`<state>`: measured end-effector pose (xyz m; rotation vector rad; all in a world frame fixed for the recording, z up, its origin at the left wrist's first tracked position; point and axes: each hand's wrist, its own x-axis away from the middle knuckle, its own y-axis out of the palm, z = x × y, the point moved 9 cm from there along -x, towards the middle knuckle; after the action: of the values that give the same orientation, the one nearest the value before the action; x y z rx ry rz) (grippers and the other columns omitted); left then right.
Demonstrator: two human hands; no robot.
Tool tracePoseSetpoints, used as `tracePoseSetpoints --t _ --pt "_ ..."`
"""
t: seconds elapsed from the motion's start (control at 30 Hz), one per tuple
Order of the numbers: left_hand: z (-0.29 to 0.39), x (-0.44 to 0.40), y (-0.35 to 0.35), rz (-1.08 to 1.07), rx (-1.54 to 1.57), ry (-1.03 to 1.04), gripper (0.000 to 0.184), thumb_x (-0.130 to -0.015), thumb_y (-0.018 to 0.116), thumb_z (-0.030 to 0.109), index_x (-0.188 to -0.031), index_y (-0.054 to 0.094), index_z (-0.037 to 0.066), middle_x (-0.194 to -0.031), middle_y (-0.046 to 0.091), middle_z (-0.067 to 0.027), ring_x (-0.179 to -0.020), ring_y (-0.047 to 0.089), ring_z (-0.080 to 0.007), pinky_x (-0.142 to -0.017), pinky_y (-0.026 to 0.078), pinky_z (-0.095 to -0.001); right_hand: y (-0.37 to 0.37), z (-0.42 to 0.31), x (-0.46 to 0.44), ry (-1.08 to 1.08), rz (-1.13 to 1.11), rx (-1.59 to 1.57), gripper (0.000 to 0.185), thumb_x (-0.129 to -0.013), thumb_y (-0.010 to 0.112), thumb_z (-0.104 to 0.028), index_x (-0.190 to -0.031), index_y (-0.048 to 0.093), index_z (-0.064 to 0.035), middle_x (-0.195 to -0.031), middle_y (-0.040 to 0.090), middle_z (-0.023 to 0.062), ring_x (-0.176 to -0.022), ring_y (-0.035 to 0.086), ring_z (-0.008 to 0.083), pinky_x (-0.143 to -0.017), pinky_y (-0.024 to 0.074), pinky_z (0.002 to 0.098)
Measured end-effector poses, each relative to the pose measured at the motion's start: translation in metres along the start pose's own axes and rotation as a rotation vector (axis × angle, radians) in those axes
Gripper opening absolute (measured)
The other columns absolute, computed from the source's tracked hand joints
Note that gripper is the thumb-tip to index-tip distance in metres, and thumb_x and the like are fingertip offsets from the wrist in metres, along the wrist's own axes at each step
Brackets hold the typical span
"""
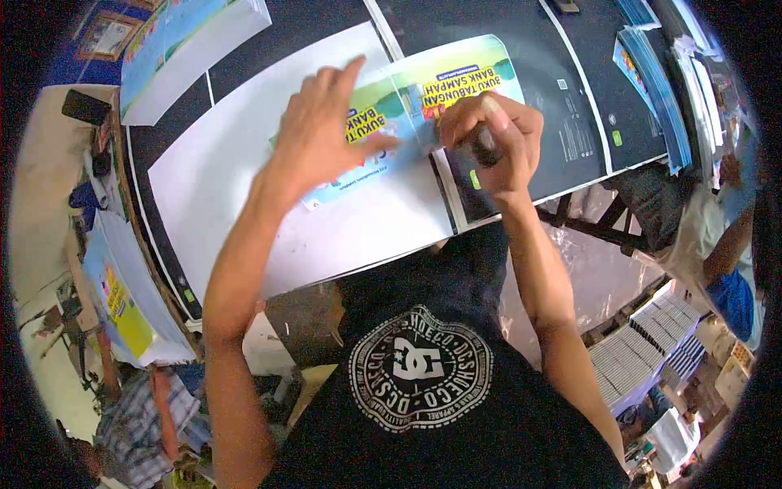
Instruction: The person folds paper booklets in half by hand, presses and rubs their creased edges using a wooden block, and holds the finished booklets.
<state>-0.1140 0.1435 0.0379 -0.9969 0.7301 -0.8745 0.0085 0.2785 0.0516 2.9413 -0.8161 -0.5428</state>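
Because the glossy blue, green and yellow printed paper sheet (411, 90) lies at twelve o'clock in the head view, partly on a large white paper sheet (220, 179) and partly over the black, print-marked table surface (582, 98), its two panels seem best kept flat and square, with any pressure drawn evenly along the line between them. Light, flat fingers would spare the gloss; a slanted push could skew it. At eleven o'clock, the bare left hand (318, 122) is spread wide over the left panel, thumb well apart from the fingers; it grips nothing, and whether it touches the paper cannot be told. At half past one, the bare right hand (511, 143) curls tightly around a dark, rounded object (486, 148), too blurred to identify, near the right panel's lower edge. A thick stack of blue prints (195, 41) stands at half past ten.
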Motion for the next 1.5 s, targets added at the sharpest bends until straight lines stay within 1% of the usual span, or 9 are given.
tracePoseSetpoints --t 0.2,0.4,0.53,0.67,0.83,0.97,1.13,1.37,1.5 --pt "-0.022 -0.04 0.021 -0.414 0.029 -0.094 0.078 -0.062 0.084 0.055 -0.116 0.063 0.003 -0.11 0.067 -0.0202 -0.103 0.065 -0.0351 -0.089 0.051 -0.0424 0.002 0.004 0.003 0.091 0.02 0.07 0.041 -0.095 0.046 -0.026 -0.068 0.056 0.0038 -0.065 0.062 0.0169 -0.058 0.059 0.0229 -0.056 0.0455 0.0324" --pt "-0.025 -0.048 0.032 -0.504 0.147 -0.067 0.079 -0.063 0.082 0.06 -0.113 0.066 0.001 -0.11 0.065 -0.0243 -0.106 0.062 -0.037 -0.092 0.049 -0.0428 0.001 -0.006 0.008 -0.033 0.103 0.18 0.022 -0.092 0.065 -0.012 -0.075 0.063 0.0011 -0.068 0.066 0.007 -0.063 0.06 0.0112 -0.057 0.0481 0.0259" --pt "-0.031 -0.05 0.039 -0.562 0.164 -0.026 0.07 -0.075 0.074 0.06 -0.117 0.067 0.005 -0.115 0.064 -0.0213 -0.108 0.062 -0.0353 -0.092 0.049 -0.0413 0.003 -0.006 0.007 -0.035 0.058 0.176 0.023 -0.095 0.062 -0.012 -0.077 0.063 0.0021 -0.073 0.068 0.0083 -0.066 0.062 0.0115 -0.062 0.0505 0.0269" --pt "-0.036 -0.051 0.05 -0.651 0.373 0.011 0.059 -0.086 0.066 0.056 -0.118 0.068 0.006 -0.104 0.07 -0.0164 -0.09 0.067 -0.023 -0.08 0.052 -0.0355 -0.001 0.001 0.009 0.046 0.031 0.266 0.033 -0.099 0.056 -0.02 -0.074 0.056 0.0014 -0.073 0.062 0.0127 -0.071 0.062 0.0202 -0.074 0.0513 0.0377" --pt "-0.035 -0.052 0.048 -0.589 0.42 0.033 0.055 -0.09 0.064 0.05 -0.116 0.067 0.002 -0.096 0.072 -0.0154 -0.082 0.066 -0.0187 -0.076 0.052 -0.0343 0.004 -0.006 0.0 0.095 0.01 0.225 0.041 -0.099 0.057 -0.028 -0.07 0.054 -0.0002 -0.07 0.059 0.0132 -0.07 0.06 0.0229 -0.073 0.0515 0.0383" --pt "-0.038 -0.052 0.054 -0.608 0.402 -0.006 0.053 -0.089 0.065 0.049 -0.111 0.069 0.001 -0.095 0.072 -0.0155 -0.082 0.067 -0.0213 -0.077 0.051 -0.0343 0.004 -0.037 -0.014 -0.129 -0.191 0.127 0.043 -0.099 0.056 -0.033 -0.072 0.055 0.0009 -0.071 0.061 0.016 -0.067 0.06 0.0263 -0.073 0.0518 0.0401" --pt "-0.035 -0.052 0.042 -0.505 0.275 -0.029 0.052 -0.087 0.067 0.049 -0.11 0.07 0.001 -0.106 0.069 -0.018 -0.097 0.066 -0.0299 -0.085 0.051 -0.0383 0.016 -0.12 0.006 -0.405 -0.165 -0.051 0.049 -0.098 0.053 -0.037 -0.069 0.055 0.0029 -0.069 0.061 0.0169 -0.064 0.06 0.0264 -0.068 0.0511 0.0391" --pt "-0.03 -0.053 0.043 -0.474 0.314 0.029 0.051 -0.084 0.07 0.047 -0.11 0.07 0.004 -0.107 0.068 -0.0206 -0.1 0.065 -0.0353 -0.087 0.05 -0.0411 0.024 0.005 0.028 -0.167 0.048 -0.063 0.058 -0.097 0.048 -0.041 -0.064 0.055 0.0057 -0.066 0.062 0.0182 -0.06 0.06 0.0265 -0.06 0.0503 0.0378" --pt "-0.035 -0.054 0.053 -0.473 0.316 0.027 0.049 -0.082 0.072 0.045 -0.108 0.071 0.004 -0.1 0.069 -0.0211 -0.093 0.068 -0.0333 -0.082 0.052 -0.0405 0.025 -0.002 0.021 -0.155 0.031 -0.016 0.062 -0.096 0.046 -0.045 -0.067 0.058 0.0078 -0.066 0.063 0.0172 -0.058 0.06 0.0271 -0.058 0.05 0.0369"
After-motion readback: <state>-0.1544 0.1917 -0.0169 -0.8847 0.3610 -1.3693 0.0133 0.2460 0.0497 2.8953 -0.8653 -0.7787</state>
